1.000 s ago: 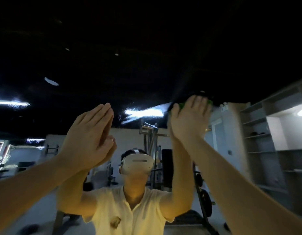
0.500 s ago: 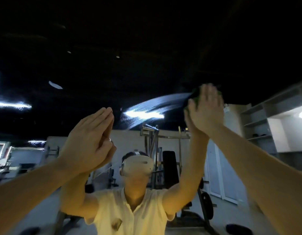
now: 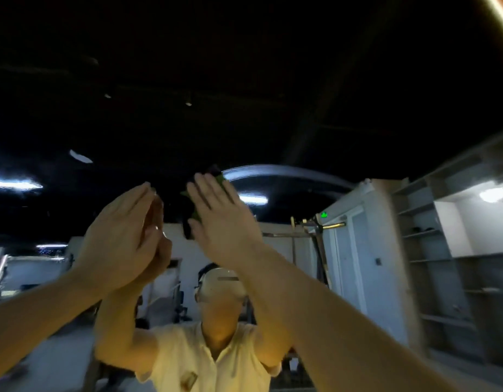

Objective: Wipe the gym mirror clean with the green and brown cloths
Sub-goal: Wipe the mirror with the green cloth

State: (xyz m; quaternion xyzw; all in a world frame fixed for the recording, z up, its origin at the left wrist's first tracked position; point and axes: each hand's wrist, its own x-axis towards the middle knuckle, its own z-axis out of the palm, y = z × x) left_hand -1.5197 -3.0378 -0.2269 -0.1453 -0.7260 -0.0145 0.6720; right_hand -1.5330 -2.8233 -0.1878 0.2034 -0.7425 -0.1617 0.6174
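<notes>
two hands up flat on mirror (image 3: 273, 80). left hand (image 3: 123, 236) pressed to mirror centre-left, fingers straight and together; cannot tell any cloth beneath. right hand (image 3: 225, 219) beside, fingers straight, pressing green cloth (image 3: 221, 180) against mirror, cloth edge poking past fingertips. pale curved streak (image 3: 287, 171) across mirror further right.

The room is dim, and the top half is almost black. Long white lights (image 3: 15, 184) glow in the mirror (image 3: 244, 80) and look smeared. A round lamp (image 3: 495, 194) lights the shelves (image 3: 431, 233) on the right. The shirt (image 3: 188, 360) glows warm yellow. A pale curved streak (image 3: 273, 167) shines. The edges bend, and everything looks soft and blurry.
</notes>
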